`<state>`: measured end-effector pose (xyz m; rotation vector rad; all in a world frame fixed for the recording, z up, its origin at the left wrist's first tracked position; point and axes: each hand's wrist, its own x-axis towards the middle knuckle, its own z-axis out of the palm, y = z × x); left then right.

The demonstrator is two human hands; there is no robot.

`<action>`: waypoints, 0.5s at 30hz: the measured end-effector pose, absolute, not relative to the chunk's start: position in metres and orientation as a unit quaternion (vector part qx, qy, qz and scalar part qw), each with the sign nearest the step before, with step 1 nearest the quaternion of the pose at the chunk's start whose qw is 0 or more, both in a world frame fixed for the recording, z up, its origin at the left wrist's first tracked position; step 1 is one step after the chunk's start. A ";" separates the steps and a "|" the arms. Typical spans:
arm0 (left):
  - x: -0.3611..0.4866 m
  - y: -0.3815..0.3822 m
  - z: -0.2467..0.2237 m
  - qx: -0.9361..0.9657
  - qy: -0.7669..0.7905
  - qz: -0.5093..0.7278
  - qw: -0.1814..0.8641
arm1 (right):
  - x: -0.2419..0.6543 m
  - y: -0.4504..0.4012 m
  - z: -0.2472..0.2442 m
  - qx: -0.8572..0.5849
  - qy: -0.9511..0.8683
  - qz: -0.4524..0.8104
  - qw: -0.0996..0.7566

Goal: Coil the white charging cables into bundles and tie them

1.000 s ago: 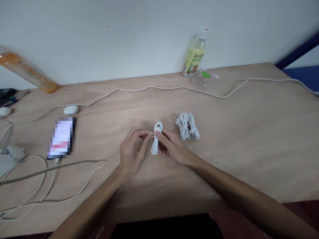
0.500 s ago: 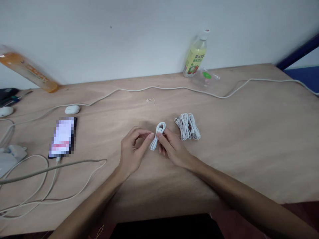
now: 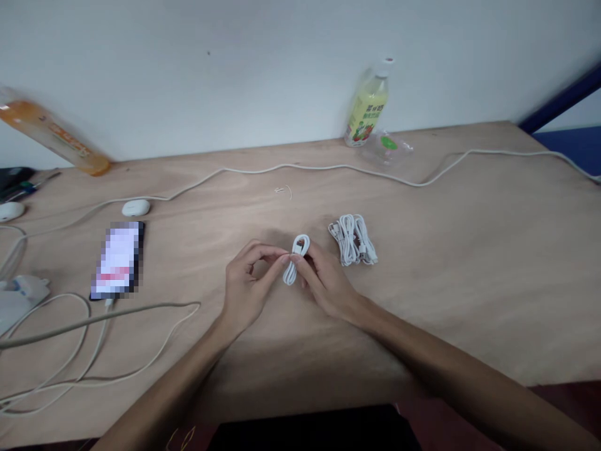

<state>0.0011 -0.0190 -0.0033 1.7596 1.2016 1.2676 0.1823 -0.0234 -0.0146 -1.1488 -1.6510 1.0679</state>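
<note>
A small white charging cable (image 3: 290, 274), coiled into a narrow bundle with a metal plug showing in its upper loop, is held over the table between my hands. My right hand (image 3: 328, 285) is closed on the bundle, its thumb pressing across the middle. From the other side, the thumb and forefinger of my left hand (image 3: 248, 282) are pinched together at the bundle's waist; what lies between those tips is too small to make out. Right of my hands, several similar coiled white cables (image 3: 353, 240) lie side by side.
Small white scraps (image 3: 283, 190) lie beyond my hands. A long white cord (image 3: 345, 166) crosses the table. On the left are a phone (image 3: 117, 260) on a charging cable, a white earbud case (image 3: 136, 208) and loose cables (image 3: 141, 307). Two bottles (image 3: 369, 106) (image 3: 61, 141) lean against the wall.
The bundle and my right fingers have shifted very slightly left and turned a little. Both hands keep nearly the same hold. The view has tilted by a trace.
</note>
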 end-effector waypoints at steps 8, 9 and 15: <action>0.000 -0.020 -0.003 0.689 0.447 0.479 0.310 | 0.182 -0.023 -0.012 -0.450 -0.653 0.447 0.413; -0.001 -0.020 -0.002 0.694 0.446 0.476 0.304 | 0.183 -0.023 -0.011 -0.450 -0.652 0.451 0.411; -0.003 -0.020 0.001 0.724 0.431 0.463 0.275 | 0.184 -0.023 -0.010 -0.445 -0.628 0.498 0.400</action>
